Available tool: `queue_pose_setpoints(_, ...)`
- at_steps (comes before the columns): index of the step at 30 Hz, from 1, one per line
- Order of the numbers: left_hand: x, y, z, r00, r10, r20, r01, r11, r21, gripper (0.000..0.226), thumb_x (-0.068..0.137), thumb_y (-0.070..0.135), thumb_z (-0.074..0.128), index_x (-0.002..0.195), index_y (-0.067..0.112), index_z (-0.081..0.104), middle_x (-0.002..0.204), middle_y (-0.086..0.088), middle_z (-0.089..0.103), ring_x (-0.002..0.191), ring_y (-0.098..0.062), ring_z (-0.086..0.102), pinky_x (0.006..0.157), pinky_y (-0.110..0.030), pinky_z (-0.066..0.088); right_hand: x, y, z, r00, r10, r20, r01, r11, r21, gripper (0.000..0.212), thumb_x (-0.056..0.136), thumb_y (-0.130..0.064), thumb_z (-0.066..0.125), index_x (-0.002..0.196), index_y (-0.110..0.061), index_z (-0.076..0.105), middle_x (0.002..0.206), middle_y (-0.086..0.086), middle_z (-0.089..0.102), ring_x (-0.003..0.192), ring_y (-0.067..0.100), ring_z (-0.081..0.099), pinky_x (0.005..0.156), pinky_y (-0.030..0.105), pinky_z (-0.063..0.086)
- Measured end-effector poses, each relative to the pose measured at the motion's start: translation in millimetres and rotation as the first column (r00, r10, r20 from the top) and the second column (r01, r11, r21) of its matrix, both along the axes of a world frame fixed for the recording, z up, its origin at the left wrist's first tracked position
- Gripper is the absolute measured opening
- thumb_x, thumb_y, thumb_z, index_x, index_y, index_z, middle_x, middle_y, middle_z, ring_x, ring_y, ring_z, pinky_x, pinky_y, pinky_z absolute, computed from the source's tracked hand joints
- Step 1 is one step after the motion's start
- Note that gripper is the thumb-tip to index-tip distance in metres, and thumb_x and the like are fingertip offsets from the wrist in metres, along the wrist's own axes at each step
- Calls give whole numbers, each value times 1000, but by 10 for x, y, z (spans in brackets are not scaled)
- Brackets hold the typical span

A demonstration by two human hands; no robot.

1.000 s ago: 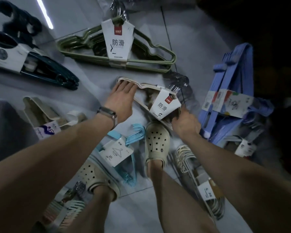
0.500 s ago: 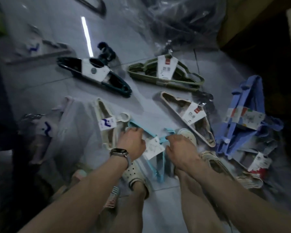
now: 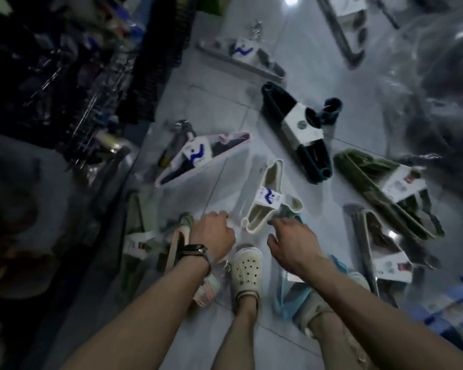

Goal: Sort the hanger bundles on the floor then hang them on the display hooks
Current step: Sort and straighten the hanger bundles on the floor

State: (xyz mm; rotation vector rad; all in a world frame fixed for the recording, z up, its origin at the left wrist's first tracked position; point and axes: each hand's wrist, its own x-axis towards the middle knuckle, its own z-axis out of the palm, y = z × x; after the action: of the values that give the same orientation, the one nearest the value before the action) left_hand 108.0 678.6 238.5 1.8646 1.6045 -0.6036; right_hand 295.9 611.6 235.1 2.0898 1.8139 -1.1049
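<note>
several hanger bundles lie on the floor [image 3: 219,110]. head view: cream hanger bundle [image 3: 268,200] lies just ahead of both hands. right hand [image 3: 292,244] is spread and holds nothing, fingertips just beside the bundle's near end. left hand [image 3: 211,236] is curled and blurred, can't tell if it holds anything. bundle is likely light, stiff, slick plastic; grab at the paper label band.

12 o'clock: bare floor [image 3: 226,180] lane between pink bundle [image 3: 198,156] and cream bundle [image 3: 267,198] | 1 o'clock: dark teal bundle [image 3: 297,129] blocks | 3 o'clock: green bundle [image 3: 380,193], grey bundle [image 3: 380,241] crowd | 9–10 o'clock: wire rack [image 3: 78,84] walls off
</note>
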Motion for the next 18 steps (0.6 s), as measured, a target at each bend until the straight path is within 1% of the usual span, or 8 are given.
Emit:
queue_pose_setpoints(2,-342,43,-30,993,114,-16,-114,993,-16,43,90,24,53,131,17,61,126,-10,66,111,-30,63,89,-37,52,-191,205,36,999,49,7,-48,999,-7,35,96,-36,50,124,-20,64,121,7,70,111,32,64,90,39,53)
queue_pose_setpoints(5,-832,15,-169,954,299,-24,-300,953,-45,26,87,24,53,108,16,65,109,-11,70,99,-33,67,80,-37,55,-477,400,-21,987,160,17,-160,987,6,37,96,-36,51,128,-23,63,124,4,69,110,30,64,88,39,54)
queue_pose_setpoints(7,-1148,-99,-350,913,406,-47,-409,909,-80,21,85,27,51,97,16,63,99,-8,69,91,-32,67,72,-34,54,-681,445,-184,969,248,6,-248,969,-20,40,96,-36,51,132,-21,61,125,5,69,111,29,64,89,39,55)
queue_pose_setpoints(10,-1601,-408,-807,838,527,-142,-544,825,-151,26,87,30,55,103,14,67,100,-10,71,87,-32,67,74,-34,57,-1038,411,-569,934,357,-12,-357,930,-91,39,98,-35,50,132,-20,60,125,6,67,113,29,63,92,41,55)
queue_pose_setpoints(13,-1968,-776,-1318,720,664,-201,-694,687,-215,36,93,42,53,103,11,68,98,-15,69,80,-33,65,70,-36,57,-1454,273,-1047,901,426,-85,-434,887,-157,40,99,-33,50,136,-19,57,129,7,65,117,29,61,94,43,55)
queue_pose_setpoints(15,-2075,-1045,-1580,651,732,-201,-756,600,-262,40,92,47,55,102,10,67,102,-20,69,86,-35,65,74,-41,59,-1725,100,-1332,879,448,-160,-475,849,-232,41,99,-33,53,138,-20,56,131,7,64,118,30,61,95,44,56)
queue_pose_setpoints(17,-2090,-1341,-1776,545,809,-221,-830,483,-279,37,90,46,58,98,11,66,110,-18,70,96,-36,65,82,-43,57,-1960,-145,-1546,872,429,-236,-486,815,-315,40,98,-33,56,137,-22,56,130,7,63,114,28,63,95,43,56)
queue_pose_setpoints(18,-2087,-1500,-1886,471,856,-215,-870,410,-274,40,90,45,58,108,11,68,119,-15,69,106,-35,64,90,-42,56,-2065,-284,-1627,868,416,-270,-491,799,-348,38,99,-32,56,136,-22,56,128,6,63,111,27,64,94,41,57)
